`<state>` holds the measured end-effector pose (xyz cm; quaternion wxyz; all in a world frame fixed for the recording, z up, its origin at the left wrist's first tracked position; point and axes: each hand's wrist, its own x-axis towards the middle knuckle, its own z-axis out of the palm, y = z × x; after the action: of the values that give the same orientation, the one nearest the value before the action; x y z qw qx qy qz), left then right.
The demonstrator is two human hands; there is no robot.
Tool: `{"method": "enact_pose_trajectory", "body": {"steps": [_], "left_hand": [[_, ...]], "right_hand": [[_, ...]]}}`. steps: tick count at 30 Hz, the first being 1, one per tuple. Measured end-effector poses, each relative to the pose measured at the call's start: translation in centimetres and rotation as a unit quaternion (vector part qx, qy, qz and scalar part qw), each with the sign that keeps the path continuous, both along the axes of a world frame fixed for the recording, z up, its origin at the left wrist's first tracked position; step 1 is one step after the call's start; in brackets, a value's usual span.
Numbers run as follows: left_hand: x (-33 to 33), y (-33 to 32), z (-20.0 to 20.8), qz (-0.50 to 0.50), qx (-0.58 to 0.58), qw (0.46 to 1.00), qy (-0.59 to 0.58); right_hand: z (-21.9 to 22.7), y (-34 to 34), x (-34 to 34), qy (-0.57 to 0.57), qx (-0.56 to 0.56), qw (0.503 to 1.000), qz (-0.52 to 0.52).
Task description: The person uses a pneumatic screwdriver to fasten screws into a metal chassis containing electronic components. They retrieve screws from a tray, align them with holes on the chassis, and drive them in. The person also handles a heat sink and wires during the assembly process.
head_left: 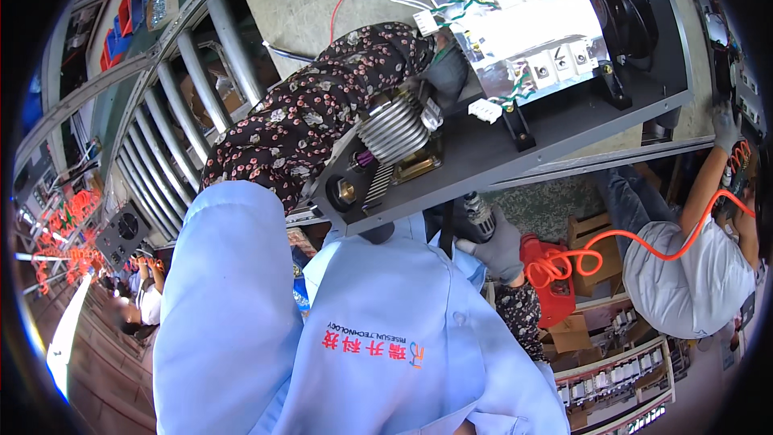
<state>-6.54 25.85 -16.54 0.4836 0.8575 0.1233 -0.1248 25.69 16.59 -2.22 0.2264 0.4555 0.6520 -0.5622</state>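
Observation:
A dark grey metal chassis (pixel 555 145) lies across a work table in front of me. On it sits a shiny metal plate (pixel 523 32) carrying white terminal blocks and twisted green-white wires, with a black fan (pixel 624 4) at its right end. My left hand (pixel 445 72), in a grey glove, reaches in beside the plate's left edge, behind a finned metal resistor (pixel 396 130); its fingers are hidden. Below the chassis's near edge, my right hand (pixel 498 248), also gloved, is closed round a dark power driver (pixel 473 219).
A metal roller conveyor (pixel 189 84) runs along the left, with red and blue bins (pixel 125 28) beyond. An orange coiled hose (pixel 600 254) crosses at right, near a red plastic container (pixel 547 282). Another person in a pale top (pixel 684 274) works at the far right.

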Motion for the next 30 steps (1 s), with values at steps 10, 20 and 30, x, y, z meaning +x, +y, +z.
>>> {"method": "enact_pose_trajectory", "body": {"steps": [10, 20, 30], "left_hand": [[-8.7, -4.2, 15.2, 0.665, -0.155, 0.727, 0.077], [-0.9, -12.1, 20.0, 0.857, -0.016, 0.513, -0.057], [-0.3, -21.2, 8.5, 0.798, 0.058, 0.599, -0.029]], "right_hand": [[0.7, -0.7, 2.0, 0.011, 0.093, 0.993, 0.071], [-0.6, -1.9, 1.9, 0.066, 0.157, 0.985, 0.006], [-1.6, -2.8, 1.8, 0.061, 0.150, 0.987, -0.001]]}}
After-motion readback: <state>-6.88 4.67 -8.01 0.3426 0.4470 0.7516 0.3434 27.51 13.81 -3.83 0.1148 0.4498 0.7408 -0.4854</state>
